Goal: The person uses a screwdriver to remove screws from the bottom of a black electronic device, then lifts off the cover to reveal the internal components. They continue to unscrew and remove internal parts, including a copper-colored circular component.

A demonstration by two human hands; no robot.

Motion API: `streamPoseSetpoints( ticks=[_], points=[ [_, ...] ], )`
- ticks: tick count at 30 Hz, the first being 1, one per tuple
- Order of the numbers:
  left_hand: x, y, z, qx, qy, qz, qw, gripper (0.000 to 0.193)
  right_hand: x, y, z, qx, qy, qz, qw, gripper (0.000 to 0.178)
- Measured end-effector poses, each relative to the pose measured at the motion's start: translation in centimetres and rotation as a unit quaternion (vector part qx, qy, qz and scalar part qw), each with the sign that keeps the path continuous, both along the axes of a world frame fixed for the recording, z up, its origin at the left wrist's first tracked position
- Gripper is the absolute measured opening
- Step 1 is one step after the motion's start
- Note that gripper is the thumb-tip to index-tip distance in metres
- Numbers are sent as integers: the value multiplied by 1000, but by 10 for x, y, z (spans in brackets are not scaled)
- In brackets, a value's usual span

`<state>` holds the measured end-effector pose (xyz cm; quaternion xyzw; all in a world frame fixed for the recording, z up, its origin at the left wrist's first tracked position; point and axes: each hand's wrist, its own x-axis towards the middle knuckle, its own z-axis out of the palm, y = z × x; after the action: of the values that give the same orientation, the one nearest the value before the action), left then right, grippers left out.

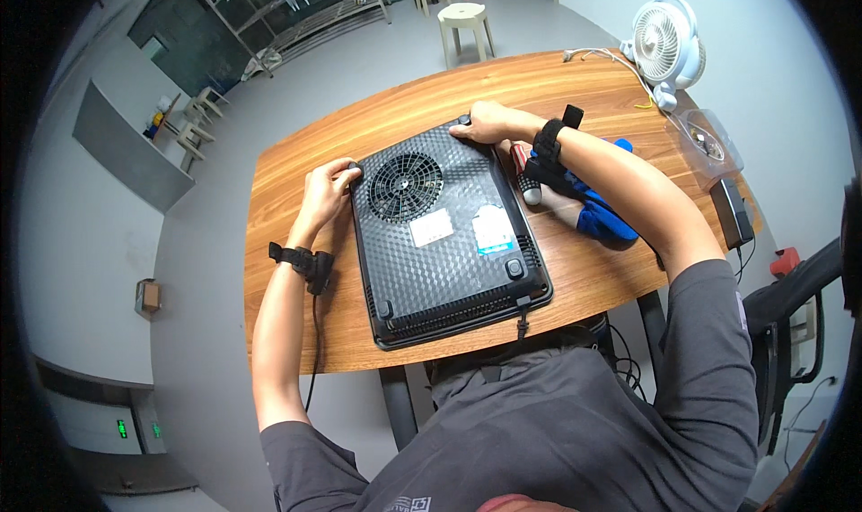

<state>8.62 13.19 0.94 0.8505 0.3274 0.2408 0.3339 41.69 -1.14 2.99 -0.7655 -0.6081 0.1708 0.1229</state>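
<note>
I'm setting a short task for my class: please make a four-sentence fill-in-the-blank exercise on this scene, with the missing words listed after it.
1. The right hand touches the black appliance at its far ____ corner.
2. Of the two hands, the one nearer the round grille is the ____.
3. By the far right corner of the wooden table stands a white ____.
4. The strap around the right wrist is ____ in colour.

Missing words: right; left hand; fan; black.
</note>
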Motion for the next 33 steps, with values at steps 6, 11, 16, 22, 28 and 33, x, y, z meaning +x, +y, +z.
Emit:
streamPoseSetpoints(
  ticks=[6, 11, 16, 22, 28, 33],
  points=[
    [2, 4, 2, -29, 35, -1, 999, 32, -2, -5, 8, -7, -26, 19, 999, 71],
    [10, -9, 29, -95, 100, -2, 990, 39, 1, -9, 15, -46, -17, 19, 999, 74],
    [10, -7, 31, -91, 84, 4, 992, 36, 6, -2, 17, -76, -27, 29, 996, 74],
    [8, -2, 30, -126, 92, -12, 988, 38, -3, 4, 23, -108, -108, 39, 987, 74],
    [15, -5, 40, -63, 111, -13, 992, 35, 9, 11, 7, -116, -63, 2, 991, 76],
    [10, 0, 30, -58, 107, -21, 992, 32, 23, -4, 13, -21, -13, 9, 1000, 85]
  ],
)
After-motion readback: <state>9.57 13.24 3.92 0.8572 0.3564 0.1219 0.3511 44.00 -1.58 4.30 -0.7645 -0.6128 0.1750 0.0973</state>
